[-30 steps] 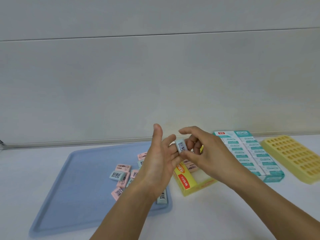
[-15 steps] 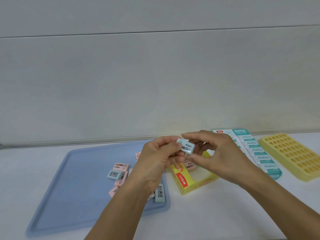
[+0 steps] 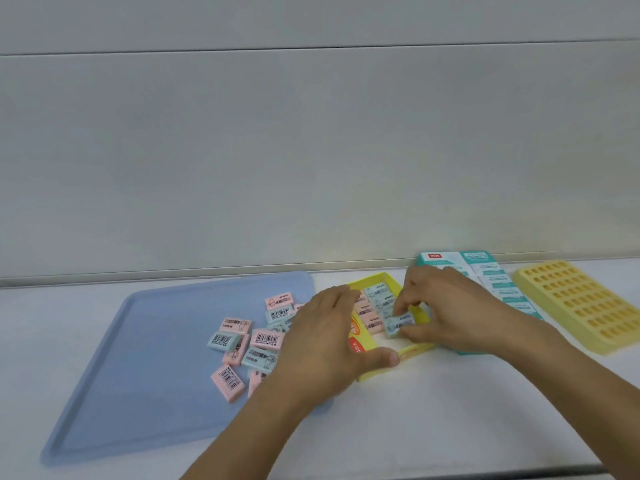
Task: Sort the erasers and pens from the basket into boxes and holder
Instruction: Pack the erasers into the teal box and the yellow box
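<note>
Right hand (image 3: 446, 306) pinching blue eraser (image 3: 399, 323) inside yellow box (image 3: 377, 278), left hand (image 3: 322, 337) spread, steadying box.

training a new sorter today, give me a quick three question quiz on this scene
1. True or false: the right hand pinches a pale blue rectangular eraser over the open yellow cardboard box.
2. Which colours are the loose erasers on the flat blue plastic tray? A) pink and pale blue B) green and white C) all yellow
3. Fill in: the left hand rests on the yellow box's ____ side, thumb at its front corner.

Key:
1. True.
2. A.
3. Left, the side next to the tray.
</note>
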